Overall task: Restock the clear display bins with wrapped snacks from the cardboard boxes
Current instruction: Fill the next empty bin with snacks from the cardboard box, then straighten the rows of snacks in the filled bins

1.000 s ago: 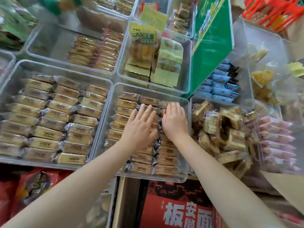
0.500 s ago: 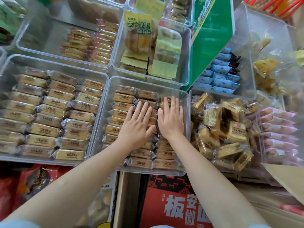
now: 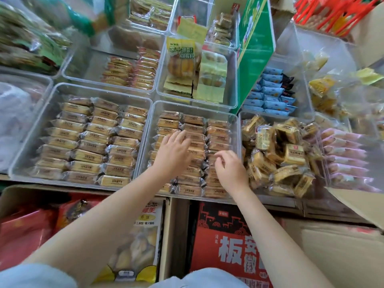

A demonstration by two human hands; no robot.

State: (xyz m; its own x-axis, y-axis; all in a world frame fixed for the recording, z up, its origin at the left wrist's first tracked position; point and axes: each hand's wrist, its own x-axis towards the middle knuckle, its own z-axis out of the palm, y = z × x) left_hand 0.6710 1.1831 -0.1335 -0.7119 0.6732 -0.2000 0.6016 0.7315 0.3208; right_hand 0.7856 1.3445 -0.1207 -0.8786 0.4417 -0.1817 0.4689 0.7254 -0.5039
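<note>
A: Item one, middle bin (image 3: pixel 235 129).
B: Clear plastic, front row. Holds brown wrapped snacks (image 3: pixel 218 134) in three columns, stacked flat, filling it nearly wall to wall.

A: Left hand (image 3: pixel 173 154)?
B: Over the middle bin, palm down on the left and centre columns. Fingers slightly bent and spread a little, tips touching the wrappers. It grips nothing.

A: Right hand (image 3: pixel 231 171)?
B: Over the right column, near the bin's right wall. Fingers loosely curled, tips pointing down toward the packs. Whether they pinch a wrapper, cannot tell.

A: Neighbouring stock?
B: Left bin (image 3: pixel 41 113): the same shape of pack in paler wrappers, three columns, well filled. Right bin (image 3: pixel 242 117): a loose heap of square yellow packs (image 3: pixel 291 154). Further right, pink packs (image 3: pixel 342 154) in a row. Behind the middle bin, a bin with yellow-green bags (image 3: pixel 182 59) standing upright. Behind the right bin, blue packs (image 3: pixel 270 94) beside a tilted green board (image 3: pixel 255 44).

A: Below the shelf?
B: Red box (image 3: pixel 224 246) with large printed characters, under the right forearm. To its left a cardboard box (image 3: pixel 166 235) with a printed bag inside, and red bags (image 3: pixel 27 229) further left.
</note>
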